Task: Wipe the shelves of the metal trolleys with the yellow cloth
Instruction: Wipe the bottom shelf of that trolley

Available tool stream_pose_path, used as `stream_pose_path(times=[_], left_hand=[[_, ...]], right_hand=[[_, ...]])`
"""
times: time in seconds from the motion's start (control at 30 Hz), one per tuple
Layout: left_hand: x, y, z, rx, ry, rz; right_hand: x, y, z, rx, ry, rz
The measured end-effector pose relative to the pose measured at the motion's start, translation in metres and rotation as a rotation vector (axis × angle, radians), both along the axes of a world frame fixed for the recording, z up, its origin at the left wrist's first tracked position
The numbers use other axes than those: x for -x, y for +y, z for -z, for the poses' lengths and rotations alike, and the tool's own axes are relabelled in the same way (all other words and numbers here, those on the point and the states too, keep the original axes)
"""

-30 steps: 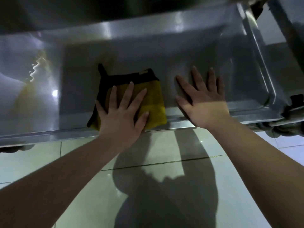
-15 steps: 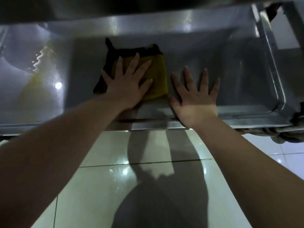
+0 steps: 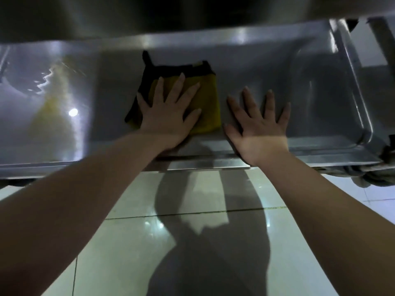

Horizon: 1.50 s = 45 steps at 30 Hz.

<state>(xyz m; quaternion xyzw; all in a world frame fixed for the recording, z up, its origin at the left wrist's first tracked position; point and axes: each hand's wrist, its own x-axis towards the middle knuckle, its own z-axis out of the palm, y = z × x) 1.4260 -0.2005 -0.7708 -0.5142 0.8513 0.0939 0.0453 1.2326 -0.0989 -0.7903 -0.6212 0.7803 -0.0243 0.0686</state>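
Surroundings: a steel trolley's lower shelf [image 3: 320, 86] with a raised rim [image 3: 352, 99] fills the upper half of the view; glossy floor tiles [image 3: 128, 253] lie below, crossed by the person's shadow.
Overhead: the upper shelf [image 3: 149, 13] hangs over the far side and darkens it.
Right front corner: a dark bundle [image 3: 376, 174] sits under the rim, too dim to identify.
Left hand [image 3: 168, 110]: flat, fingers straight and spread, pressing down on the yellow cloth [image 3: 208, 99].
Right hand [image 3: 258, 124]: flat, fingers splayed, palm on bare metal just beside the cloth, wrist over the front rim.
Cloth position: on the lower shelf, left of centre, near the front rim.
Cloth orientation: folded, roughly square with no clear long axis, sides tilted slightly against the rim; dark edging [image 3: 181, 68] runs along its far and left sides, and a dark tab [image 3: 147, 58] points away from the person.
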Motion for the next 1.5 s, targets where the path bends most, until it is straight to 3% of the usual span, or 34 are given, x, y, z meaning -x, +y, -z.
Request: stream_pose_path(times=[0.17,0.33,0.43,0.6,1.07,1.5], left_hand=[[-0.062,0.071,-0.001,-0.022,-0.034,0.008],[-0.058,0.073,0.003,0.029,-0.091,-0.025],[-0.056,0.072,0.005,0.029,-0.069,-0.034],[-0.057,0.076,0.006,0.08,-0.012,-0.1],[-0.059,-0.114,0.006,0.023,-0.011,-0.178],[-0.126,0.039,0.007,0.082,-0.001,-0.049]], right_hand=[[0.0,-0.001,0.002,-0.006,0.023,0.001],[-0.019,-0.011,0.001,-0.063,0.075,-0.003],[-0.045,-0.032,-0.001,-0.069,-0.002,-0.101],[-0.057,-0.034,0.002,-0.035,0.026,-0.074],[-0.06,-0.04,0.004,-0.076,0.101,-0.066],[-0.061,-0.036,-0.001,-0.036,0.12,-0.061]])
